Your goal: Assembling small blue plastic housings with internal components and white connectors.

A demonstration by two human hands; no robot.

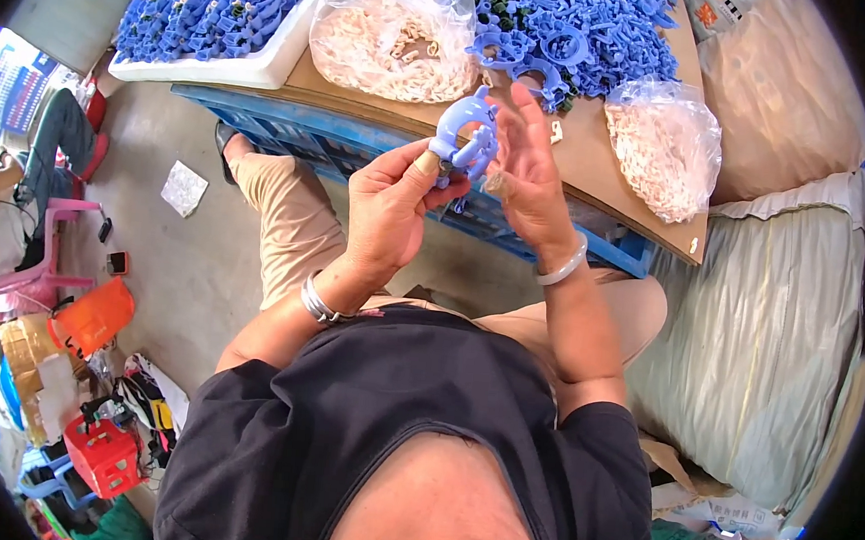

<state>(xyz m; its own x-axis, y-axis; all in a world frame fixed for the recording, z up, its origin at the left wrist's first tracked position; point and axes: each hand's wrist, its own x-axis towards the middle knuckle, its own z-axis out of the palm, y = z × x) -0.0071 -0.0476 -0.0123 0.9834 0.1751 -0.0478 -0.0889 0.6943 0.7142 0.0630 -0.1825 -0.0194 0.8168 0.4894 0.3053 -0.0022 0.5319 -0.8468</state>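
Note:
A light-blue plastic ring-shaped part (465, 132) with small moulded shapes on it is pinched by my left hand (393, 192), thumb and fingers at its lower left edge. Close to its right side is my right hand (532, 172), fingers stretched upward and thumb apart; whether a fingertip touches the part I cannot tell. Beyond my hands lies a clear bag of small pale pieces (393, 47) on the brown board (599, 176). A heap of blue plastic parts (579, 39) is piled to its right.
A white foam tray (206, 72) of blue parts sits at the far left. Another bag of pale pieces (661, 151) lies near the board's right end. Blue crates (302, 125) are below the board, large sacks (759, 333) at right. A seated person (54, 158) is at left.

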